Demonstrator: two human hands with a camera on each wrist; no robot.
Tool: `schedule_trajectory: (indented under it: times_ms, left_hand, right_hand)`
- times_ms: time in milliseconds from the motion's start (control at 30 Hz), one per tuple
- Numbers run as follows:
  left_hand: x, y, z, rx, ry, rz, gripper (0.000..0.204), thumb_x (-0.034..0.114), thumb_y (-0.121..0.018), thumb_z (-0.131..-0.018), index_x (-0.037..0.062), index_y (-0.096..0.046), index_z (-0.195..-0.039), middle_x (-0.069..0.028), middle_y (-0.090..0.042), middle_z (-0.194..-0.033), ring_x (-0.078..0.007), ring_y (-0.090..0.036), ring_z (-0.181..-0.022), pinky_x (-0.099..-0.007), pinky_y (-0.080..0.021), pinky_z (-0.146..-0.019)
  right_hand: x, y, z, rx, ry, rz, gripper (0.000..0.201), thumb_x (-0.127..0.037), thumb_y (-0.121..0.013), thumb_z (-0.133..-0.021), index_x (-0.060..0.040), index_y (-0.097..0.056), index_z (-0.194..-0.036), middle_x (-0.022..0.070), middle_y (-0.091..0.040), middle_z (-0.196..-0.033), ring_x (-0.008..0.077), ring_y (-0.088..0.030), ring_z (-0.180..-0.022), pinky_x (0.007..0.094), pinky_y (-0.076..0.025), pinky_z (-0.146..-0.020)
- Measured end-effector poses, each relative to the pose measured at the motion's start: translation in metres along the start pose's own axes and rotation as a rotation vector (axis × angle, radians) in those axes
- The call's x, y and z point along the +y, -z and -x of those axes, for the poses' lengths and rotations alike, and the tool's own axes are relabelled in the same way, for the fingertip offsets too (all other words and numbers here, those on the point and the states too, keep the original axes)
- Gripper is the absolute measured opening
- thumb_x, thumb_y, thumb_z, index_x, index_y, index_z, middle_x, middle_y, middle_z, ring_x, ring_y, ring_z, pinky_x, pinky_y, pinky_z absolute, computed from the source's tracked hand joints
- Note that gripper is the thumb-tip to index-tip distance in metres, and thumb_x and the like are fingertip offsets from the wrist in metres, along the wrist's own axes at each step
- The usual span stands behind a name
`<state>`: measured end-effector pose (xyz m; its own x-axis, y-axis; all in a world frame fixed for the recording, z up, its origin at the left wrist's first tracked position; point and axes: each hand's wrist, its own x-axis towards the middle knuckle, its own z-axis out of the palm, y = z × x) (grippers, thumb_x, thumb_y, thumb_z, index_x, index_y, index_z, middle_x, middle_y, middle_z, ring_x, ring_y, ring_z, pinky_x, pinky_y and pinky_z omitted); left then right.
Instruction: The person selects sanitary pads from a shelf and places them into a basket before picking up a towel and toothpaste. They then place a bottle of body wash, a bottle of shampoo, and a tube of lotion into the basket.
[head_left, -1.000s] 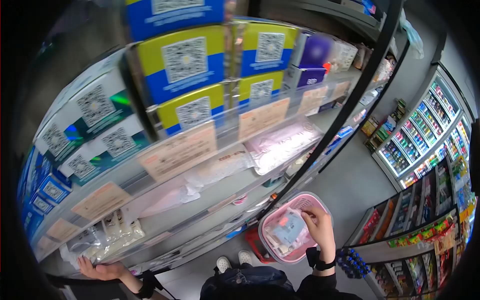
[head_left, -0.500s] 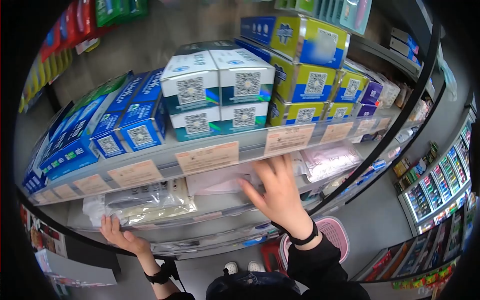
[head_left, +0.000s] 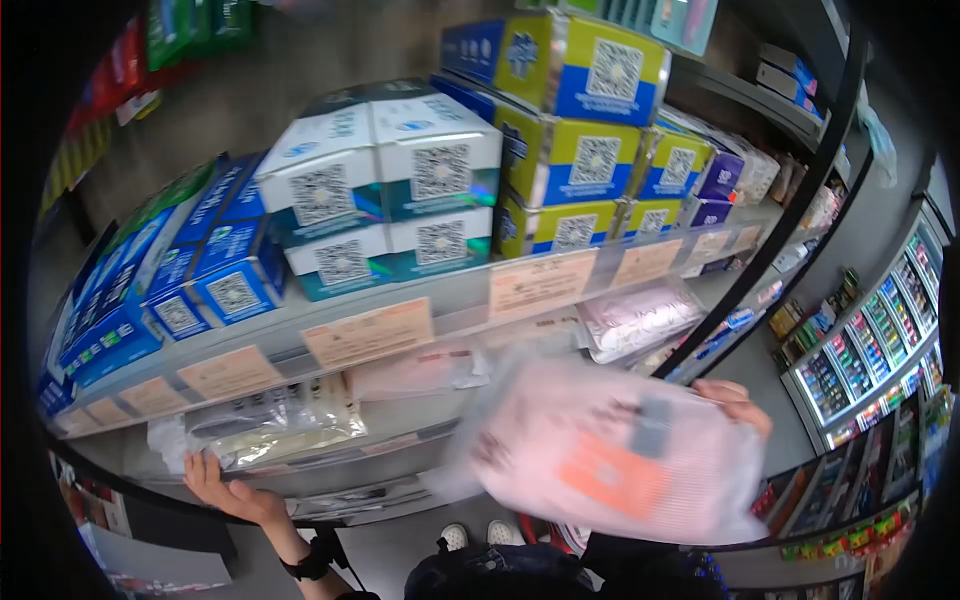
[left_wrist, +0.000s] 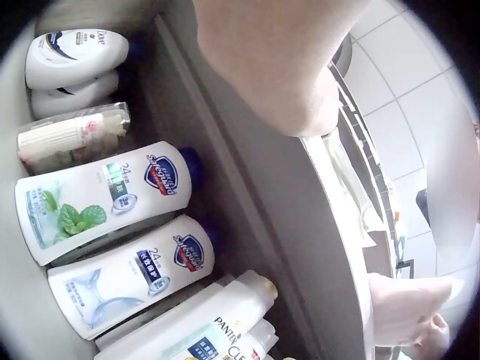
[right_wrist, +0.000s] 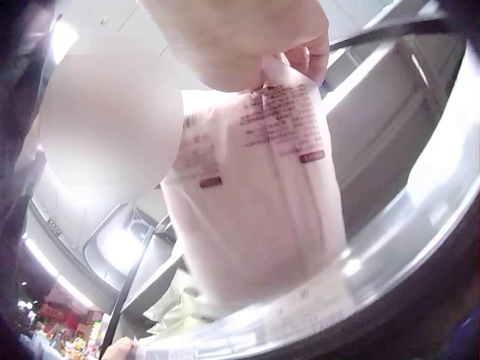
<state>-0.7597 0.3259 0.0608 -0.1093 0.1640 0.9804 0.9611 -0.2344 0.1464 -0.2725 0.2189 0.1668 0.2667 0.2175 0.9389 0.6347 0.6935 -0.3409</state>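
Pink packet gripped by right fingers, left fingers nearly straight, touching shelf edge

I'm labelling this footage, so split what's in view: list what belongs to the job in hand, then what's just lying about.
Part of the job:
pink package, held up
right hand, gripping it
left hand, at the edge of the lower shelf

Just there:
yellow-and-blue boxes
white-and-green boxes
blue boxes
Safeguard bottles
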Motion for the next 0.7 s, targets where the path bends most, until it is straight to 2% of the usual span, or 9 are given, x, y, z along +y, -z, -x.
schedule_trajectory:
  times_ms: [100, 167, 233, 300, 333, 433, 500, 667, 700]
  left_hand:
    - [0.005, -0.004, -0.003, 0.053, -0.024, -0.014, 0.052, 0.038, -0.029, -0.102, -0.0028, -0.057, -0.118, -0.0205, -0.057, -0.123, -0.0389, -0.05, -0.122, -0.0542, -0.023, -0.11]
    - [0.0, -0.009, -0.001, 0.094, -0.059, 0.008, 0.052, 0.037, -0.03, -0.102, -0.0038, -0.057, -0.118, -0.0211, -0.057, -0.123, -0.0388, -0.05, -0.121, -0.0543, -0.024, -0.11]
    - [-0.005, -0.013, -0.001, 0.108, -0.077, 0.024, 0.051, 0.036, -0.031, -0.101, -0.0051, -0.057, -0.116, -0.0218, -0.059, -0.121, -0.0388, -0.052, -0.119, -0.0541, -0.028, -0.109]
    - [-0.011, -0.016, 0.0, 0.168, -0.112, -0.005, 0.05, 0.034, -0.032, -0.101, -0.0059, -0.058, -0.114, -0.0224, -0.06, -0.118, -0.0392, -0.054, -0.116, -0.0538, -0.031, -0.107]
    - [-0.01, -0.018, 0.0, 0.19, -0.109, -0.019, 0.05, 0.034, -0.032, -0.101, -0.0067, -0.059, -0.112, -0.0233, -0.06, -0.116, -0.0396, -0.055, -0.114, -0.0537, -0.033, -0.105]
    - [-0.008, -0.022, -0.002, 0.224, -0.118, -0.021, 0.049, 0.033, -0.032, -0.101, -0.0074, -0.059, -0.11, -0.0245, -0.06, -0.116, -0.0398, -0.055, -0.114, -0.0535, -0.035, -0.104]
    - [-0.007, -0.024, -0.003, 0.23, -0.126, -0.012, 0.049, 0.032, -0.032, -0.1, -0.008, -0.059, -0.109, -0.0253, -0.06, -0.115, -0.0399, -0.055, -0.113, -0.0535, -0.036, -0.104]
    - [-0.008, -0.024, -0.004, 0.24, -0.162, -0.049, 0.047, 0.03, -0.033, -0.1, -0.0081, -0.059, -0.108, -0.0255, -0.059, -0.115, -0.0402, -0.055, -0.112, -0.0539, -0.036, -0.103]
    - [-0.009, -0.024, -0.004, 0.24, -0.163, -0.052, 0.047, 0.03, -0.033, -0.1, -0.0081, -0.059, -0.108, -0.0255, -0.059, -0.115, -0.0402, -0.055, -0.112, -0.0539, -0.036, -0.103]
  right_hand:
    - [0.006, 0.082, 0.017, 0.062, 0.005, -0.055, 0.021, -0.018, -0.06, -0.09, -0.0028, -0.051, -0.101, 0.0243, -0.065, -0.091, 0.0308, -0.064, -0.085, 0.0406, -0.053, -0.076]
    - [-0.008, 0.12, 0.031, 0.055, -0.303, 0.082, 0.024, -0.014, -0.061, -0.088, -0.0015, -0.051, -0.106, 0.0233, -0.064, -0.093, 0.0289, -0.063, -0.082, 0.0368, -0.053, -0.076]
    - [-0.017, 0.096, 0.036, 0.091, -0.151, 0.527, 0.013, -0.003, -0.06, -0.085, 0.0013, -0.056, -0.097, 0.0145, -0.062, -0.087, 0.0214, -0.058, -0.074, 0.027, -0.048, -0.069]
    - [-0.022, 0.107, 0.053, 0.119, -0.427, 0.723, 0.007, 0.003, -0.058, -0.085, 0.0023, -0.06, -0.091, 0.0097, -0.06, -0.08, 0.0174, -0.055, -0.07, 0.0266, -0.044, -0.066]
    - [-0.02, 0.125, 0.066, -0.021, -0.469, 0.869, 0.017, 0.008, -0.054, -0.081, 0.0036, -0.062, -0.096, 0.0056, -0.062, -0.087, 0.0103, -0.057, -0.081, 0.0252, -0.046, -0.07]
    - [-0.015, 0.135, 0.092, -0.186, -0.496, 1.054, 0.012, 0.006, -0.057, -0.082, 0.0004, -0.063, -0.091, 0.0134, -0.056, -0.075, 0.0269, -0.056, -0.069, 0.0343, -0.044, -0.063]
    - [-0.014, 0.136, 0.109, -0.309, -0.564, 1.173, 0.011, 0.0, -0.056, -0.083, -0.0017, -0.063, -0.092, 0.0166, -0.058, -0.075, 0.0354, -0.057, -0.07, 0.0439, -0.043, -0.063]
    - [-0.011, 0.14, 0.155, -0.806, -1.181, 1.06, 0.025, -0.023, -0.069, -0.081, -0.0063, -0.068, -0.099, 0.0167, -0.07, -0.082, 0.0335, -0.068, -0.079, 0.0392, -0.053, -0.07]
    - [-0.009, 0.138, 0.159, -0.809, -1.18, 1.058, 0.025, -0.023, -0.069, -0.081, -0.0063, -0.068, -0.099, 0.0167, -0.07, -0.082, 0.0335, -0.068, -0.079, 0.0392, -0.053, -0.07]
